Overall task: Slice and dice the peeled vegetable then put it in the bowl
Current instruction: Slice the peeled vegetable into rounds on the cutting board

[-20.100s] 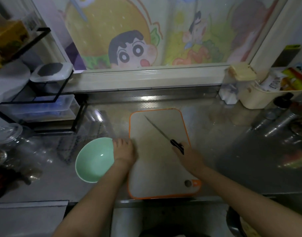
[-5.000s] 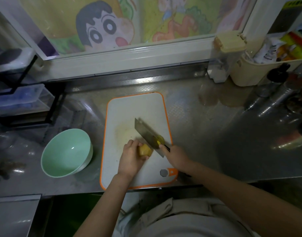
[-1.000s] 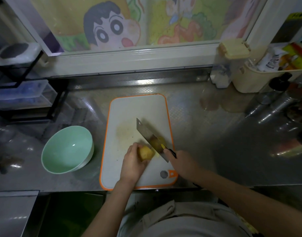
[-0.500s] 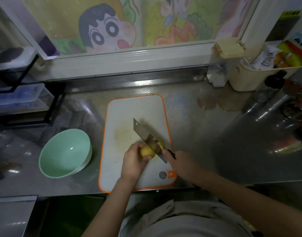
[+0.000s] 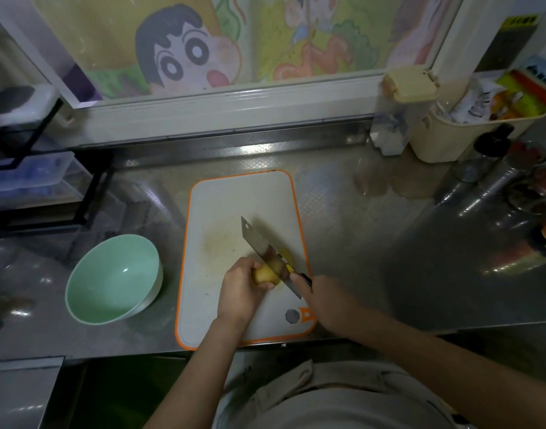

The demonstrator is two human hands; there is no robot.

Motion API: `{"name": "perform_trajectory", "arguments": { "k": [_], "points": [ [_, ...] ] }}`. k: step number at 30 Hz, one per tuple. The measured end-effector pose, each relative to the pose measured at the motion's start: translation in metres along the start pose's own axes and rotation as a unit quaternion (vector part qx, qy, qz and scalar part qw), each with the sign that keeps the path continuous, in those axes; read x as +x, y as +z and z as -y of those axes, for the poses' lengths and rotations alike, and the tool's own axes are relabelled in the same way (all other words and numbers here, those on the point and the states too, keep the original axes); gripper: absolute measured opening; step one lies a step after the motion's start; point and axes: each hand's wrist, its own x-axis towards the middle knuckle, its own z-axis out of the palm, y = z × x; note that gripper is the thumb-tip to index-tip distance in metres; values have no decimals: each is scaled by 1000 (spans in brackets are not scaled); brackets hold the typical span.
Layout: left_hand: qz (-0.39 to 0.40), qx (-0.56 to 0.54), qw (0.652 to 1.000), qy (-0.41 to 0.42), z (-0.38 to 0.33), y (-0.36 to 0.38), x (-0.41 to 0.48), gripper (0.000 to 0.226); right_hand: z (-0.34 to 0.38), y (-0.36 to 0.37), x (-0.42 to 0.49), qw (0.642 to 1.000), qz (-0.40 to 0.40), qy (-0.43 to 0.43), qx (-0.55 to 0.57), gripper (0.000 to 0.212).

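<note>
We record the peeled vegetable, yellow, lying on the near right part of the white, orange-rimmed cutting board, which rests on the steel tabletop. The left hand is curled round the vegetable's left end and holds it down on the board. The right hand is clamped on the dark handle of the knife, whose broad rectangular blade runs from far left to near right. The blade meets the vegetable's right end; we cannot tell how deep it sits. A pale yellow piece shows on the board just right of the blade. The hands lie near each other, one on each side of the blade, not touching. The green bowl stands upright on the tabletop left of the board, apart from it. A cream tub stands at the far right.
</note>
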Motion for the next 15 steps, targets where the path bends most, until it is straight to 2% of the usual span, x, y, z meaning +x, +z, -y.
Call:
{"name": "perform_trajectory", "arguments": {
  "k": [3, 9, 15],
  "points": [
    [12, 17, 999, 36, -2, 3, -2, 35, 7, -4, 1, 1000, 20, -1, 8, 49],
    [11, 36, 998, 53, -2, 3, -5, 34, 23, -3, 16, 999, 28, -3, 31, 48],
    [5, 16, 999, 36, 0, 3, -3, 35, 25, -4, 15, 999, 28, -11, 36, 47]
  ]
}}
